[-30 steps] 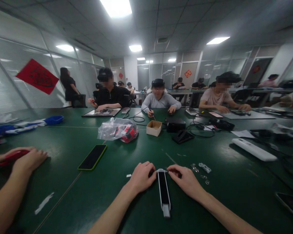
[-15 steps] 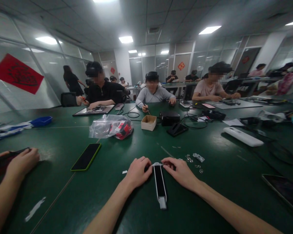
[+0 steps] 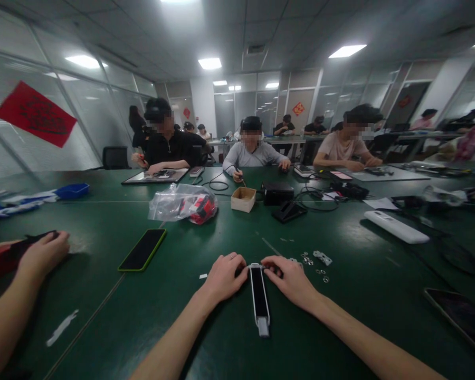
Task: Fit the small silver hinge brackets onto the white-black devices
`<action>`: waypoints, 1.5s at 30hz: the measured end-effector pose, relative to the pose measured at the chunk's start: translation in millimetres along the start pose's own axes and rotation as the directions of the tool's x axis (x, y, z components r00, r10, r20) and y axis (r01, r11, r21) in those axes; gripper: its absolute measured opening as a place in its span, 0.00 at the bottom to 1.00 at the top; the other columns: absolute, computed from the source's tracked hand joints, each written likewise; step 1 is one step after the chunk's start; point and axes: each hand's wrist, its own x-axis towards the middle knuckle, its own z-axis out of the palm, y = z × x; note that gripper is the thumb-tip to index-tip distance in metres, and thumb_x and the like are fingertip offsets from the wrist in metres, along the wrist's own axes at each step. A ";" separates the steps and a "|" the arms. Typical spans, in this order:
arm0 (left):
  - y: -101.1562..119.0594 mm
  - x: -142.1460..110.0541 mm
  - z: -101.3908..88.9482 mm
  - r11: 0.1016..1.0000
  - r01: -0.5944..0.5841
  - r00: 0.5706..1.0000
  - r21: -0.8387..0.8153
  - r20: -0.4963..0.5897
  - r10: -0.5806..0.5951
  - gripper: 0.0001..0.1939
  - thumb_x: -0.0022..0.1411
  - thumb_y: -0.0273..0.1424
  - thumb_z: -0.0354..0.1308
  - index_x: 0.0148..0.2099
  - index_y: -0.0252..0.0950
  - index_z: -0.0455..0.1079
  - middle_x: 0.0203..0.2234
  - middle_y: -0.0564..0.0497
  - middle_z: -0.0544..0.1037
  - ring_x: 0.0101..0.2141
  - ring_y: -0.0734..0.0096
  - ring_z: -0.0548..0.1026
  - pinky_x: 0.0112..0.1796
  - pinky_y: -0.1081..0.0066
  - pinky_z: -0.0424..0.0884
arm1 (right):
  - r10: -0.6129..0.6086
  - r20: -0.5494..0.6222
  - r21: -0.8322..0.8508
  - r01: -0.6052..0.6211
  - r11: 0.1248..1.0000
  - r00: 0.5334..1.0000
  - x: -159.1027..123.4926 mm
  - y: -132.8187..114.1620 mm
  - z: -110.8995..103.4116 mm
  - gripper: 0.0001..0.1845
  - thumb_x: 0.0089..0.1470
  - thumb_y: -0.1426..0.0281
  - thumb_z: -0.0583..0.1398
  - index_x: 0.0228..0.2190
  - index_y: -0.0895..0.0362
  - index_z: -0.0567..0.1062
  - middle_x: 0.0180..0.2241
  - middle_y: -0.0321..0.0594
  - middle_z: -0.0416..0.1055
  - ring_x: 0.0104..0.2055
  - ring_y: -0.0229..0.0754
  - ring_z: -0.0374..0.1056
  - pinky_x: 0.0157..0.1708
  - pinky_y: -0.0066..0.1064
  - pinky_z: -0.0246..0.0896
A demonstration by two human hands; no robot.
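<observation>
Resting at the bottom centre of the frame, the left hand (image 3: 224, 275) and right hand (image 3: 290, 277) both pinch the far end of a narrow black-and-white remote (image 3: 258, 298) lying flat on the green table (image 3: 340, 316). Small metal parts (image 3: 316, 261) lie just right of the right hand; a green-edged phone (image 3: 143, 249) sits further left.

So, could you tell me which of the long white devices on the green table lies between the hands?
The white-framed black strip, its far end pinched by left hand and right hand; the plain white bar lies untouched far right.
</observation>
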 end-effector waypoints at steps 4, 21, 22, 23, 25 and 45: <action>0.0 -0.4 0.3 1.000 -0.008 1.000 -0.003 -0.010 0.008 0.08 0.63 0.33 0.49 0.35 0.37 0.67 0.31 0.52 0.73 0.33 0.69 0.70 0.35 0.69 0.62 | 0.003 -0.007 -0.014 -0.003 1.000 1.000 -0.4 0.3 1.5 0.10 0.55 0.70 0.55 0.39 0.56 0.74 0.36 0.39 0.73 0.35 0.40 0.67 0.36 0.32 0.63; 1.9 -1.6 -1.3 1.000 -0.001 1.000 -0.008 -0.014 0.001 0.08 0.63 0.33 0.49 0.35 0.37 0.67 0.31 0.52 0.73 0.32 0.70 0.70 0.35 0.69 0.62 | 0.026 -0.011 -0.046 -0.027 0.999 1.000 -0.4 -0.1 2.5 0.11 0.57 0.67 0.54 0.39 0.57 0.73 0.38 0.42 0.72 0.38 0.42 0.67 0.38 0.36 0.63; 1.8 -1.5 -1.0 1.000 -0.001 1.000 -0.008 -0.015 0.001 0.08 0.63 0.33 0.49 0.35 0.37 0.67 0.31 0.52 0.73 0.32 0.70 0.70 0.35 0.69 0.62 | 0.021 -0.008 -0.047 -0.021 0.999 1.000 -0.4 -0.3 2.2 0.11 0.57 0.67 0.54 0.39 0.57 0.73 0.38 0.42 0.72 0.38 0.42 0.67 0.38 0.36 0.63; 1.7 -1.4 -0.9 1.000 -0.002 1.000 -0.007 -0.017 0.002 0.08 0.63 0.33 0.49 0.35 0.37 0.67 0.31 0.52 0.73 0.32 0.70 0.70 0.35 0.69 0.62 | 0.012 -0.006 -0.046 -0.012 0.999 1.000 -0.4 -0.4 2.0 0.11 0.57 0.67 0.54 0.39 0.57 0.73 0.38 0.42 0.72 0.38 0.42 0.67 0.38 0.36 0.63; 1.4 -1.1 -0.5 1.000 -0.008 1.000 -0.006 -0.015 0.008 0.08 0.63 0.33 0.49 0.35 0.37 0.67 0.31 0.52 0.73 0.32 0.70 0.70 0.35 0.70 0.62 | -0.005 -0.005 -0.045 0.004 0.999 1.000 -0.5 -0.1 1.8 0.11 0.57 0.67 0.54 0.38 0.57 0.74 0.38 0.42 0.72 0.39 0.43 0.67 0.39 0.36 0.63; 4.0 -1.3 -3.8 1.000 -0.013 1.000 -0.008 0.008 0.013 0.07 0.62 0.32 0.49 0.37 0.38 0.67 0.32 0.51 0.73 0.33 0.70 0.70 0.36 0.70 0.63 | -0.074 -0.012 -0.045 0.073 0.996 0.997 -2.4 7.1 7.6 0.11 0.58 0.68 0.53 0.40 0.56 0.73 0.39 0.42 0.72 0.42 0.43 0.66 0.44 0.39 0.63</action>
